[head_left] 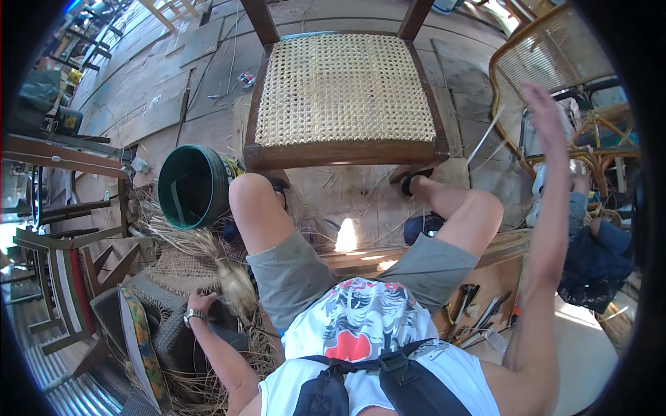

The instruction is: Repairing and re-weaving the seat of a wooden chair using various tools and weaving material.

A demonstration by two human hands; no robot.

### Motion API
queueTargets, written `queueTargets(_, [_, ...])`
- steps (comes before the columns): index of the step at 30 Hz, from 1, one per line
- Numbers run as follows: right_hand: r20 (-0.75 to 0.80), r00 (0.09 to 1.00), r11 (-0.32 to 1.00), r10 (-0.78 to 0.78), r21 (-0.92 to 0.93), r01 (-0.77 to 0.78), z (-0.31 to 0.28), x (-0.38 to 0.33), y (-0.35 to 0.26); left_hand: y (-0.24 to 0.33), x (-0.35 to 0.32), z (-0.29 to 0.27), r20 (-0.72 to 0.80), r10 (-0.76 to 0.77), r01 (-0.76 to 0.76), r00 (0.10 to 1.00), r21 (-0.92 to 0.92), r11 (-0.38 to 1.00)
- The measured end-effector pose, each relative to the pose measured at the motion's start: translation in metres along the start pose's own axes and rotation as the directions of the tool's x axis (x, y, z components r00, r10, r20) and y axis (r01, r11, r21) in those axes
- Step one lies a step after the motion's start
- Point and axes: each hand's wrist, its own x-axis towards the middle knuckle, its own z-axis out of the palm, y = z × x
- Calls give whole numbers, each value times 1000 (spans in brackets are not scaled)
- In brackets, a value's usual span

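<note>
Bundle of pale strands (238, 288) lies at the person's left, just outside the left knee, its long axis slanting from the far left down toward the hip. Left hand (202, 303) is the nearer of the 2, low and just beside the bundle's left side, fingers bent; whether they touch or grip the strands cannot be told. Right hand (544, 118) is raised well apart from the bundle, on the far side of the body, blurred, with fingers seemingly extended; whether it holds a thin strand cannot be told.

Woven cane seat (347, 87) faces up beyond the 2 knees, its dark wooden front rail (347, 154) running left to right. It lies to the left of the raised hand, apart from it, and ahead and to the right of the lowered hand. Green bucket (220, 182) stands between the bundle and the seat's near left corner.
</note>
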Motion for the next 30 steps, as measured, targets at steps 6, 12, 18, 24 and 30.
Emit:
queueTargets(6, [599,778,980,-193,160,120,188,-173,-106,85,-155,-43,-275,901,-890,336,221,399])
queueTargets(12, [670,279,659,-687,415,627,239,-236,-124,204,-255,42,8,941,-931,-338,143,-336])
queueTargets(18, [592,639,846,-491,148,513,145,-148,-66,205,-182,-18,75,947,-949,-312,15,-314])
queueTargets(24, [393,817,651,-422,-495,575,46,-66,53,183,-114,-134,-23,956,-952,292,87,292])
queueTargets(30, [263,853,530,-451,-691,493,18,-22,135,162,-53,-190,-4,892,-891,451,55,451])
